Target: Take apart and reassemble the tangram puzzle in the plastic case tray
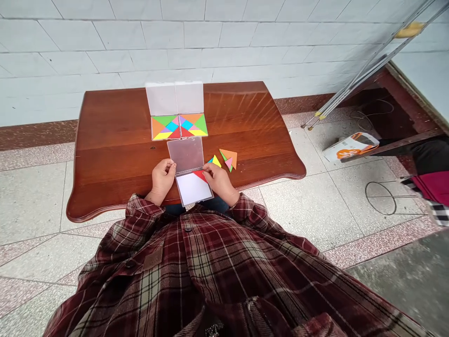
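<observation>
Table [115,140]: free lanes left and far right. Obstacles: two upright lids [160,99], far; raised near lid [185,154]; loose pieces [230,155], right.

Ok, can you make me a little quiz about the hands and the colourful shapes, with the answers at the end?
1. What colour is the piece at the right hand, over the case nearest the person?
2. True or false: that nearest case has its lid shut.
3. Where does the loose orange piece lie?
a) On the floor
b) On the table, to the right of the nearest case
c) Inside the nearest case

Key: 1. Red. 2. False, its lid is open. 3. b.
</observation>
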`<state>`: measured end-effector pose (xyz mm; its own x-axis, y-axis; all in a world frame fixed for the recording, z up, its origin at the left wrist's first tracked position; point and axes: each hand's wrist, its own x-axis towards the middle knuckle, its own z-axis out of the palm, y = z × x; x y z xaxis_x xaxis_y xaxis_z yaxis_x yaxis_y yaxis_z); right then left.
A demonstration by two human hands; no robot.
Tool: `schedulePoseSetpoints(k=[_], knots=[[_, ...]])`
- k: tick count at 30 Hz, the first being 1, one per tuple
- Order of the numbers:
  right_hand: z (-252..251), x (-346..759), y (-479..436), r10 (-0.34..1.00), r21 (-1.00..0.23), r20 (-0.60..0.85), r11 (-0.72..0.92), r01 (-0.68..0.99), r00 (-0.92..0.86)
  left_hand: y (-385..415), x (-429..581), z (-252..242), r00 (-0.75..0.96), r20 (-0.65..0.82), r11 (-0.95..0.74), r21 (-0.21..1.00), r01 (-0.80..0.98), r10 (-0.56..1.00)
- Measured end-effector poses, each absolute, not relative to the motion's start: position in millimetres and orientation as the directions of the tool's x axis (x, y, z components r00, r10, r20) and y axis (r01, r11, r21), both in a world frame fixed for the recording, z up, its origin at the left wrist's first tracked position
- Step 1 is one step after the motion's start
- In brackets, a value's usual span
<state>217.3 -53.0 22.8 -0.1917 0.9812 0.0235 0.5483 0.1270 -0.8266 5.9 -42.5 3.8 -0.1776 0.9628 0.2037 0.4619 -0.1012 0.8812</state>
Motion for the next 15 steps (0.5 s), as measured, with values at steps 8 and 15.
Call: schedulePoseSetpoints(k=[8,15], knots=[[17,216,-48,0.989,-0.729,-0.04,0.068,0.681,-0.141,-43,9,7,-0.187,0.193,-0.09,0.888,0.451,0.963],[27,211,-58,0.98,-0.6,0.01,0.167,0.783,-0.201,-43,9,8,-0.184,0.19,-0.09,0.889,0.45,0.964]])
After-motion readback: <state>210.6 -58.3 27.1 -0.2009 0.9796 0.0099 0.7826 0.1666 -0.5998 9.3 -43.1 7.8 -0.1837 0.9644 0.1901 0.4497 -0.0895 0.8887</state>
